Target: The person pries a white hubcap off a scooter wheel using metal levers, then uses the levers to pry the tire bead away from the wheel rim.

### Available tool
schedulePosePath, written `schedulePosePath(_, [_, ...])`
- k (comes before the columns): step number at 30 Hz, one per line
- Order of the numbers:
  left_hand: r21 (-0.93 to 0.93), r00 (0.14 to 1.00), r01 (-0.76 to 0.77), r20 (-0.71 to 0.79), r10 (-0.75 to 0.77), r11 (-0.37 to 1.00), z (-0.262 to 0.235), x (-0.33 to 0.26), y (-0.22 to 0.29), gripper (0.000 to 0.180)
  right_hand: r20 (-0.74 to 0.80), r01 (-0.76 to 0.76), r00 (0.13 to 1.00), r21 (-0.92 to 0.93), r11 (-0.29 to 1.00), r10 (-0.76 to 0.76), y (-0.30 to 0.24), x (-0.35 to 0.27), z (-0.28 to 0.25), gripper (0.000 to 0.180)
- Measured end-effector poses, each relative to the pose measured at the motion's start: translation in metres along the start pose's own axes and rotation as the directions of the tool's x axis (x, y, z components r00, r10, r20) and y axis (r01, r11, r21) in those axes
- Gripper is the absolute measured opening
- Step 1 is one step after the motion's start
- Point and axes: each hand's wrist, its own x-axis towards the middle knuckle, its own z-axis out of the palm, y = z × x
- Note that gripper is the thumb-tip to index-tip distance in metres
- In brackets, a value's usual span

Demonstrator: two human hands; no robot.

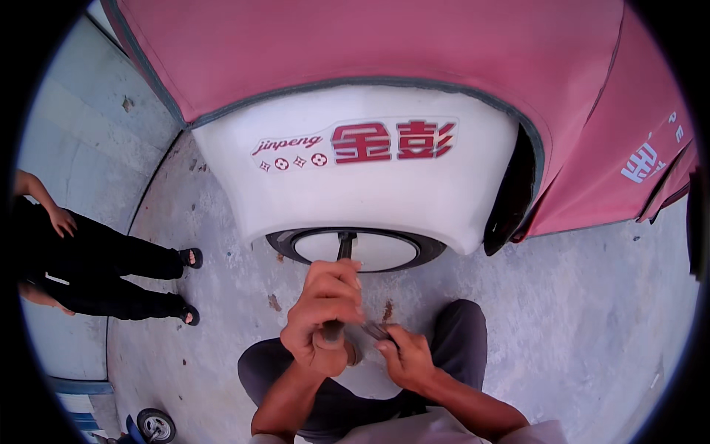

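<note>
My left hand [319, 318] is closed around a dark bar-like tool [345, 246]. The tool's far end reaches up to the middle of the wheel [384, 250], which has a pale round cover and a black tyre. Lower and to the right, my right hand [409, 360] is closed on a slim metal tool [378, 330] that points up and left toward my left hand. That tool is partly blurred, so its exact kind is unclear. Above the wheel curves a white fender [355, 196] with red lettering, under a pink cover [384, 44] edged in dark grey.
At the left a person in black trousers [122, 248] and sandals stands on the grey concrete floor [569, 318]. A small loose wheel [156, 425] lies at the lower left. My knees [460, 344] are bent on either side of my hands.
</note>
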Motion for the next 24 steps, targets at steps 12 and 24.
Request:
schedulePosePath(12, [-0.026,0.988,-0.027,-0.155,0.023,0.999,0.014,-0.004,-0.007,0.017,-0.058,-0.304,0.953,-0.16,0.939,0.299,0.042,-0.026,-0.064,0.023])
schedulePosePath(24, [0.078,0.965,-0.042,-0.255,0.06,0.996,0.035,-0.022,0.004,0.013,-0.025,-0.47,0.881,-0.167,0.867,0.473,0.04,-0.037,-0.081,0.035])
